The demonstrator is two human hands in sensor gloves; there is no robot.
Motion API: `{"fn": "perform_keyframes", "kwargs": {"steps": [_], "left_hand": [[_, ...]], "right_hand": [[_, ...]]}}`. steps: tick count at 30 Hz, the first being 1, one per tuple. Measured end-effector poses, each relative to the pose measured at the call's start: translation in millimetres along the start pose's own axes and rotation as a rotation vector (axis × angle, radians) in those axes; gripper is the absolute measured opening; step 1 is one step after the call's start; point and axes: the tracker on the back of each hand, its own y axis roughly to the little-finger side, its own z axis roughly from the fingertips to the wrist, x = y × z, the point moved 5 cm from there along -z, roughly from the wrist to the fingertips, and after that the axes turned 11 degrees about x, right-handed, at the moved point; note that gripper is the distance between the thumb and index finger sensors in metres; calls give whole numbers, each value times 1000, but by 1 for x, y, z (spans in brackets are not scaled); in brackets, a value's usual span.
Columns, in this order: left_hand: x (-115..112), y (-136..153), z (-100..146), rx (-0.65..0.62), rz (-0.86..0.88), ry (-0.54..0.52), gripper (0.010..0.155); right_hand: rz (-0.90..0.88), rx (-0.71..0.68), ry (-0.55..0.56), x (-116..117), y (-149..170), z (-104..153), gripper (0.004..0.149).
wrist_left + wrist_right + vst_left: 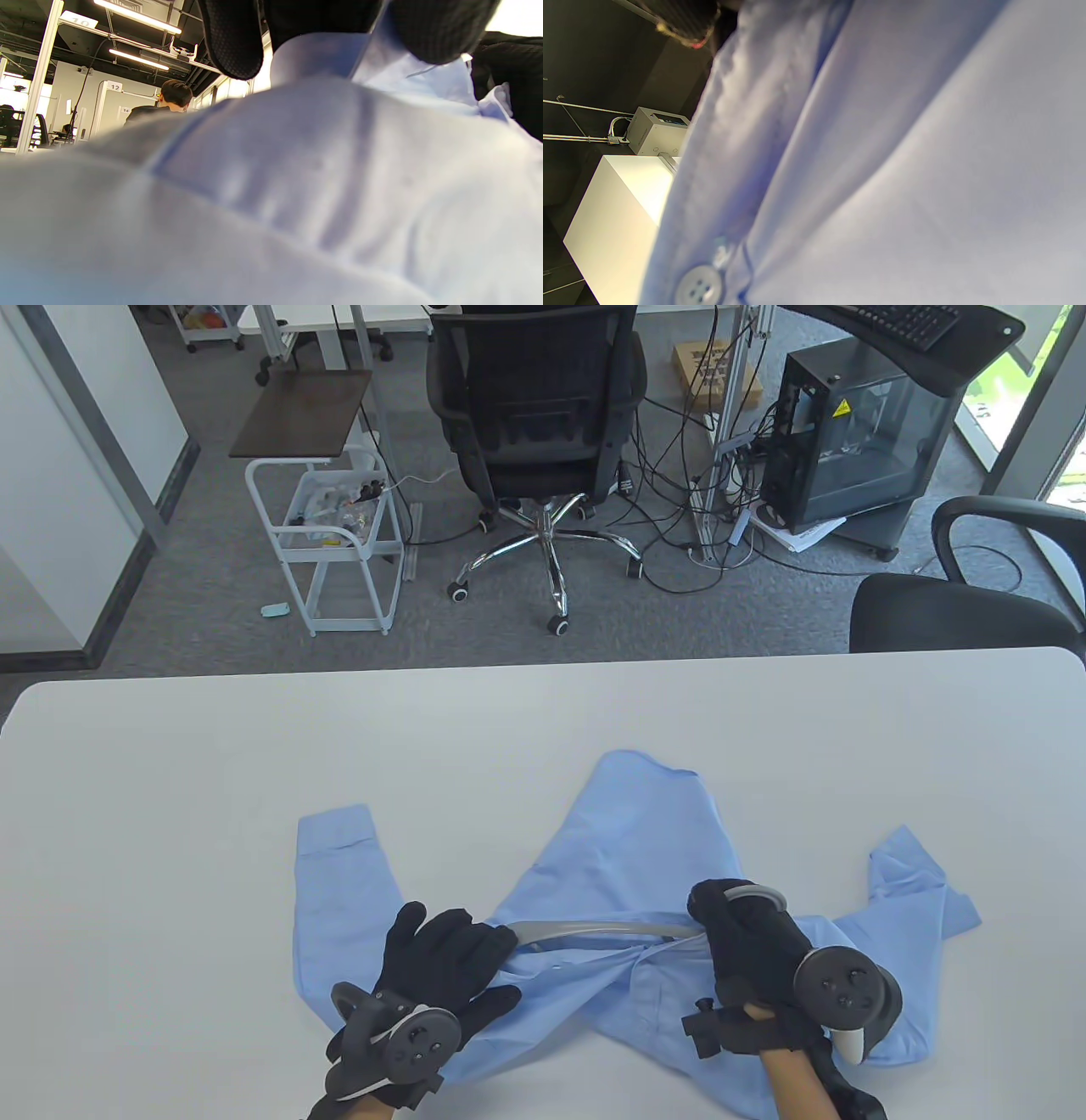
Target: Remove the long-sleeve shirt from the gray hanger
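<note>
A light blue long-sleeve shirt (628, 857) lies crumpled on the white table (170, 780), near its front edge. A gray hanger (594, 931) shows as a curved bar in the shirt's open front; its ends are hidden. My left hand (445, 954) lies with fingers spread on the shirt at the bar's left end. My right hand (730, 920) grips the shirt fabric at the bar's right end. Shirt cloth fills the left wrist view (297, 190) and the right wrist view (882, 169), where a white button (699, 288) shows.
Beyond the table's far edge stand a black office chair (534, 424), a white wire cart (335, 543), a PC tower (857, 432) with cables, and a second black chair (967, 602) at the right.
</note>
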Motion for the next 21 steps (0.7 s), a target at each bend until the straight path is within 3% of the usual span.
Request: {"fn": "perform_keyframes", "kwargs": {"steps": [9,21], "left_hand": [[1,-2,0,6,-16,-26,50],[1,2,0,9,15,-43,52]], "right_hand": [[5,2,-6,-1,2,-3,40],[-1,-1,22,-8,3,-4,40]]}}
